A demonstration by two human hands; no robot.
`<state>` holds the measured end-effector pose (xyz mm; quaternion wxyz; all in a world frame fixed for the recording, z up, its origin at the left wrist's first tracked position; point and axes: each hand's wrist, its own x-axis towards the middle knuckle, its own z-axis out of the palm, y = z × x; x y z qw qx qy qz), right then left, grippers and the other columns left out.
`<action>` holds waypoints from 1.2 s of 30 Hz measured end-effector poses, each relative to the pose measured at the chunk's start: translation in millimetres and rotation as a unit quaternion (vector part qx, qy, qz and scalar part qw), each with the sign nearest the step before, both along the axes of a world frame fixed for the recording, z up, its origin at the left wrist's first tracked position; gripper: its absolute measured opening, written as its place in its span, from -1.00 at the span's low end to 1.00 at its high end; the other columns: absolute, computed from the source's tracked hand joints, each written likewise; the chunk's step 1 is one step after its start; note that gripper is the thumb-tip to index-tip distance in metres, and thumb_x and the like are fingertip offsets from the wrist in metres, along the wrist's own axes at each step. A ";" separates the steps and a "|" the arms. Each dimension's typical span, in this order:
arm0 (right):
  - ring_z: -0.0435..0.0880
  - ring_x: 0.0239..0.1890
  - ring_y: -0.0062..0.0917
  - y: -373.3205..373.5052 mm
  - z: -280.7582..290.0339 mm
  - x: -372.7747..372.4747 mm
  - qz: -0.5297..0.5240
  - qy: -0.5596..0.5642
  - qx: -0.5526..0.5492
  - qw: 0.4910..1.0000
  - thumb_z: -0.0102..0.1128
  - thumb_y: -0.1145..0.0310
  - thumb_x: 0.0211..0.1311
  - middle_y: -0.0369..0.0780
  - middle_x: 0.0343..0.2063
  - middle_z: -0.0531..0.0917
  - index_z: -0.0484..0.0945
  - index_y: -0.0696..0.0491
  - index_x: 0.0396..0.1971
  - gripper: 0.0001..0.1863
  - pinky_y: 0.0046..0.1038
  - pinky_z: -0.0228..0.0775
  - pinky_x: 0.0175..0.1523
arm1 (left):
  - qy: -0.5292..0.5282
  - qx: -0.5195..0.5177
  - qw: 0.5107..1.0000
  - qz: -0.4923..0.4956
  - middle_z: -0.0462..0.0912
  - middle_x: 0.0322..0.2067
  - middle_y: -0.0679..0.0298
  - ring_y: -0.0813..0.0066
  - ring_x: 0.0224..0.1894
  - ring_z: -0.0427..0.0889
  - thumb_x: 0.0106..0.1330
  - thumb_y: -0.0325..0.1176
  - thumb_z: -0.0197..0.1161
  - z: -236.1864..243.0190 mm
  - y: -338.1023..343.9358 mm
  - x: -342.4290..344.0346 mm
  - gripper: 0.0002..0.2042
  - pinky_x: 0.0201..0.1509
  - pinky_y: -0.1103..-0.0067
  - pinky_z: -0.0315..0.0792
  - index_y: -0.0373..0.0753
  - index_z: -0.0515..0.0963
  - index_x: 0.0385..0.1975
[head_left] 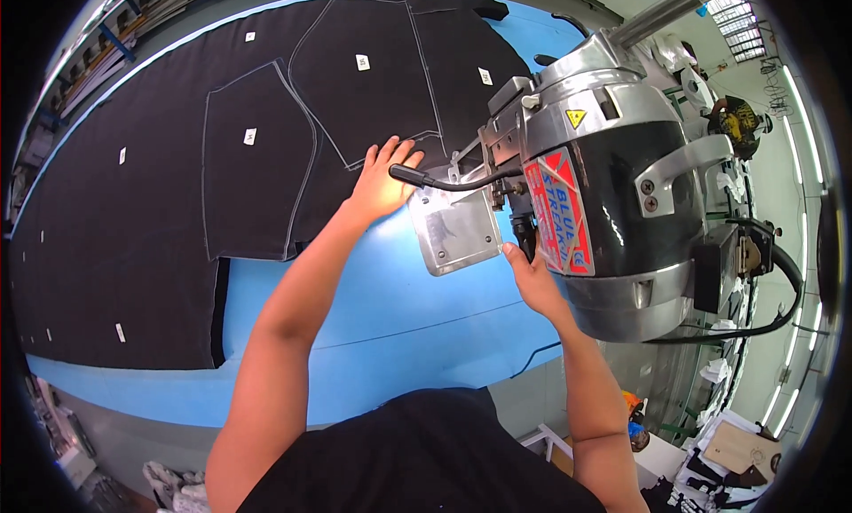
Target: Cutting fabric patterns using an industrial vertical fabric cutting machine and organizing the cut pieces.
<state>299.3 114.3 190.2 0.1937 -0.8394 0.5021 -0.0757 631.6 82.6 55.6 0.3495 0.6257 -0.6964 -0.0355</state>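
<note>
My left hand lies flat with its fingers stretched on the edge of a thick stack of black fabric. Chalk lines mark panel shapes on the fabric's top, and small white labels are stuck to it. Right beside that hand is an upright cloth cutting machine with a metal base plate, standing against the fabric's cut edge. A black bendable lamp reaches over my left fingers. My right hand is closed round the machine's black handle; most of its fingers are hidden.
The fabric rests on a blue table whose near edge runs by my body. A metal arm supports the machine from above, and a black cable loops at its right. Another person is far off at the right.
</note>
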 end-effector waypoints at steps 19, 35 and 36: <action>0.51 0.08 -0.31 -0.8 67.8 46.1 -0.151 -0.007 0.200 0.968 0.08 -0.11 0.51 -0.01 0.07 0.49 0.24 0.21 0.31 -0.28 -0.32 0.35 0.24 | -0.172 0.182 0.963 -0.096 0.19 0.51 0.37 0.13 0.60 -0.01 0.34 0.31 0.13 -0.9 -10.3 3.0 -0.27 0.53 -0.32 -0.27 0.22 0.25 0.48; 0.51 -0.29 -0.63 -12.3 37.0 40.2 -0.120 -0.014 0.056 0.991 0.08 -0.19 0.48 -0.20 -0.28 0.56 0.06 0.32 0.46 -0.06 -0.47 0.42 -0.08 | -0.198 0.192 0.957 -0.090 0.10 0.56 0.36 0.14 0.62 -0.08 0.38 0.36 0.02 2.3 -8.6 -1.6 -0.25 0.54 -0.27 -0.40 0.19 0.21 0.52; 0.49 -0.35 -0.65 -13.6 45.8 47.2 -0.124 -0.014 0.101 0.987 0.07 -0.19 0.48 -0.24 -0.36 0.55 0.11 0.26 0.45 -0.11 -0.48 0.40 -0.13 | -0.197 0.192 0.957 -0.089 0.10 0.56 0.36 0.14 0.62 -0.08 0.38 0.36 0.02 1.1 -7.5 0.5 -0.25 0.54 -0.27 -0.40 0.19 0.21 0.52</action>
